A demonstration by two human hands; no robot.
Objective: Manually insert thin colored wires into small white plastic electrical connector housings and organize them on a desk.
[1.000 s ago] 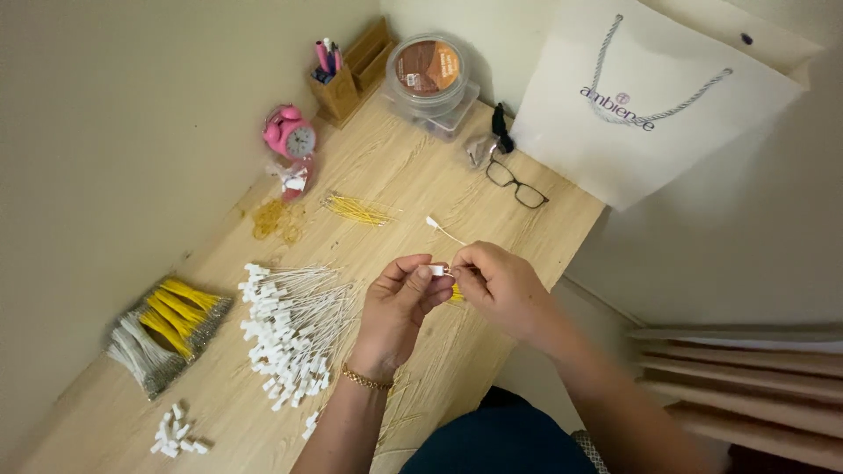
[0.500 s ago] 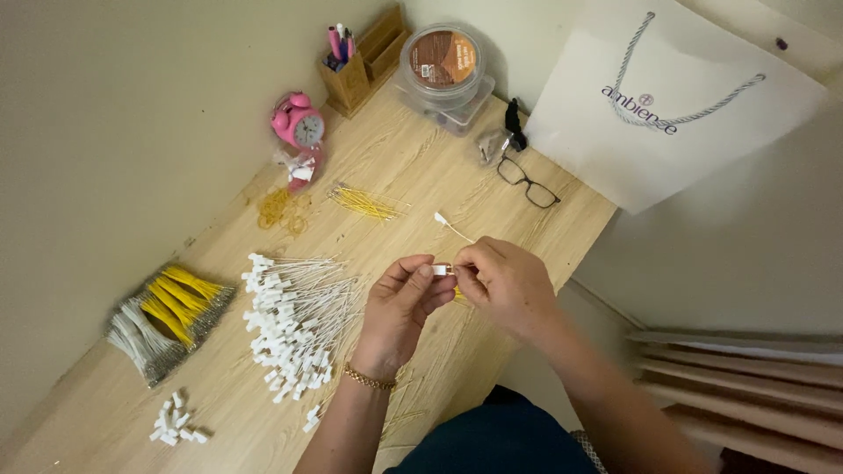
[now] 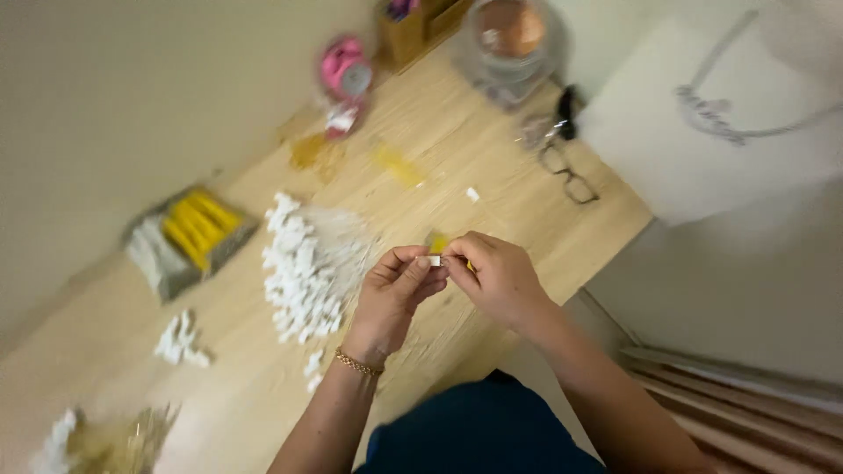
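Observation:
My left hand point(image 3: 397, 294) and my right hand point(image 3: 493, 274) meet above the wooden table point(image 3: 457, 140), fingertips pinched together on a small white piece point(image 3: 434, 261) with a thin stick. A bit of yellow point(image 3: 436, 241) shows just behind the fingers. A gold bracelet point(image 3: 356, 362) circles my left wrist. To the left of my hands lies a heap of white-tipped sticks point(image 3: 303, 263). The picture is blurred by motion.
A bundle of yellow and white pieces point(image 3: 186, 233) lies at the left, small white bits point(image 3: 180, 341) nearer me. A pink object point(image 3: 344, 70), a wooden holder point(image 3: 413, 22), a clear round container point(image 3: 509, 39), eyeglasses point(image 3: 566, 171) and a white paper bag point(image 3: 711, 114) stand at the far end.
The view has swung and come closer, with heavy blur. My hands stay pinched together on the small white piece in about the same pose.

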